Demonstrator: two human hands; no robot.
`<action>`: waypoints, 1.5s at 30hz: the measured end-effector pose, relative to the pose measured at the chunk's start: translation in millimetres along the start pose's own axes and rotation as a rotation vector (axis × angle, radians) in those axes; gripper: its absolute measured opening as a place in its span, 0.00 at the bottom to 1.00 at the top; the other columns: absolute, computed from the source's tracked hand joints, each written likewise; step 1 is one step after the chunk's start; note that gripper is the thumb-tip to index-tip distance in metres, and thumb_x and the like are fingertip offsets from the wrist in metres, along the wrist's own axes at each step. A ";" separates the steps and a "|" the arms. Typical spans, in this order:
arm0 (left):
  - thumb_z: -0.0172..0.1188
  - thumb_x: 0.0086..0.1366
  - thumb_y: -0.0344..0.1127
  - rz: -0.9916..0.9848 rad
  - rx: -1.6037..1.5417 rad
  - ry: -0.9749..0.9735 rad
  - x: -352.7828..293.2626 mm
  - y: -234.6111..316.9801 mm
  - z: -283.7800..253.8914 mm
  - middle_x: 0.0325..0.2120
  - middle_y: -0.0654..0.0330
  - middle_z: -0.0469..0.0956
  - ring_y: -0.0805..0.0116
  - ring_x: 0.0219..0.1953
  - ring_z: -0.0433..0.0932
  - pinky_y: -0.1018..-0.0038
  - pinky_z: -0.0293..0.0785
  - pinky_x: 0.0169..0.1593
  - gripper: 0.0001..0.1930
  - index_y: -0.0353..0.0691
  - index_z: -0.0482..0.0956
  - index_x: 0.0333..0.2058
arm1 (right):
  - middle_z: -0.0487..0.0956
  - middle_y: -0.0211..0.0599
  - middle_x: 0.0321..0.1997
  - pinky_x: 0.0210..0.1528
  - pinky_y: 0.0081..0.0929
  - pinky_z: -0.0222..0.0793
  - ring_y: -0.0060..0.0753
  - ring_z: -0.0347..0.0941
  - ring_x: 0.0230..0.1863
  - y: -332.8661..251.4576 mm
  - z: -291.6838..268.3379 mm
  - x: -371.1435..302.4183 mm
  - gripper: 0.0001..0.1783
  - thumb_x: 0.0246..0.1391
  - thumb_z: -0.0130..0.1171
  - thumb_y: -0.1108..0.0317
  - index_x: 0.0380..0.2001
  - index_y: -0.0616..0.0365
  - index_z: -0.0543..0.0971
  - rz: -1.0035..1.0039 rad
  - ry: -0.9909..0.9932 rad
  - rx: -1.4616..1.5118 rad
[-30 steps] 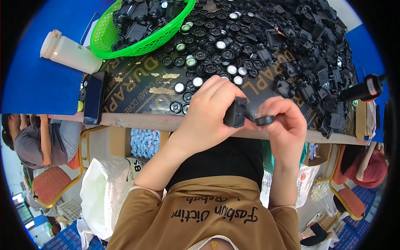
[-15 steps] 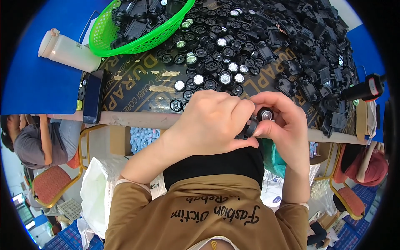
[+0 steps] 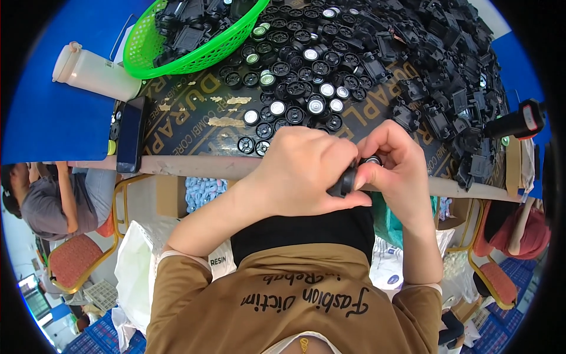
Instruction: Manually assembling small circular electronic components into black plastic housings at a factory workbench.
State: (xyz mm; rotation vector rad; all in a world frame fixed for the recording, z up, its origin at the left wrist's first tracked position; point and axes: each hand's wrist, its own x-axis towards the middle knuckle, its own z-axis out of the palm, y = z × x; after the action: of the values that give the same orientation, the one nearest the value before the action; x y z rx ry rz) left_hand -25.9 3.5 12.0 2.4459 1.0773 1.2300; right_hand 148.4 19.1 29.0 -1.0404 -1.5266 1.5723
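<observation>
Near the table's front edge my left hand point(image 3: 303, 168) is closed around a black plastic part point(image 3: 343, 184), most of it covered by my fingers. Close beside it my right hand point(image 3: 398, 171) pinches a small black wheel point(image 3: 372, 160) with a silver centre between thumb and fingers. The wheel is up against the black part; whether they are joined, I cannot tell. Just beyond my hands lie many loose black wheels point(image 3: 296, 114), several with silver or pale green centres. A heap of black plastic housings point(image 3: 439, 88) spreads over the right of the table.
A green basket point(image 3: 132, 56) full of black parts stands at the far left, beside a white bottle point(image 3: 97, 71) and a dark phone point(image 3: 131, 135). A black-handled tool point(image 3: 516, 124) juts in at the right. People sit at both sides.
My right hand has turned the wheel, so its silver face shows less. The wheel has moved slightly left, closer to the black part in my left hand.
</observation>
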 end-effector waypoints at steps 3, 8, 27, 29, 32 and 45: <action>0.73 0.40 0.51 -0.263 -0.212 0.058 8.3 3.4 -2.2 0.17 0.60 0.73 0.66 0.20 0.76 0.74 0.71 0.25 0.24 0.39 0.72 0.25 | 0.72 0.25 0.26 0.27 0.12 0.60 0.11 0.64 0.26 -7.2 -2.3 3.9 0.08 0.42 0.59 0.81 0.28 0.61 0.72 -0.119 0.012 -0.107; 0.46 0.65 0.52 -0.630 -1.465 0.295 7.1 -3.8 8.4 0.27 0.61 0.68 0.73 0.21 0.69 0.81 0.61 0.20 0.25 0.46 0.56 0.55 | 0.72 0.31 0.41 0.42 0.15 0.60 0.17 0.65 0.38 14.9 -20.7 14.3 0.14 0.50 0.51 0.80 0.42 0.64 0.69 -0.212 0.008 0.196; 0.41 0.63 0.61 -0.820 -2.038 0.540 20.9 20.9 20.2 0.22 0.68 0.61 0.72 0.29 0.61 0.74 0.63 0.39 0.22 0.49 0.68 0.38 | 0.77 0.27 0.29 0.34 0.25 0.64 0.32 0.68 0.32 11.0 29.1 -9.3 0.14 0.29 0.67 0.73 0.27 0.51 0.79 -0.881 0.410 -0.721; 0.40 0.64 0.62 -0.811 -2.017 0.553 21.6 26.3 20.3 0.22 0.68 0.59 0.72 0.28 0.60 0.75 0.61 0.37 0.22 0.49 0.67 0.39 | 0.76 0.26 0.30 0.34 0.25 0.63 0.32 0.68 0.32 11.5 27.3 -10.3 0.15 0.29 0.67 0.74 0.27 0.50 0.79 -0.922 0.408 -0.787; 0.47 0.64 0.56 -0.775 -2.001 0.572 22.4 33.0 19.0 0.22 0.66 0.60 0.73 0.28 0.61 0.76 0.64 0.35 0.20 0.44 0.61 0.39 | 0.69 0.27 0.32 0.35 0.25 0.64 0.35 0.68 0.36 10.4 26.8 -9.4 0.16 0.30 0.68 0.74 0.28 0.47 0.79 -0.983 0.476 -0.770; 0.51 0.63 0.51 -0.576 -1.803 0.646 6.5 35.4 35.4 0.25 0.67 0.61 0.76 0.32 0.61 0.80 0.62 0.36 0.19 0.44 0.61 0.43 | 0.76 0.34 0.34 0.34 0.28 0.65 0.37 0.70 0.32 14.7 27.1 -4.0 0.17 0.33 0.65 0.70 0.33 0.58 0.78 -0.901 0.317 -0.669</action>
State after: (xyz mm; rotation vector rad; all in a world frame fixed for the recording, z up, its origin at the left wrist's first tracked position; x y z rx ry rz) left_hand 22.0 -12.5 10.1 0.3815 0.2444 1.5736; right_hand 126.4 2.9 14.1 -0.6882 -1.9301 0.2677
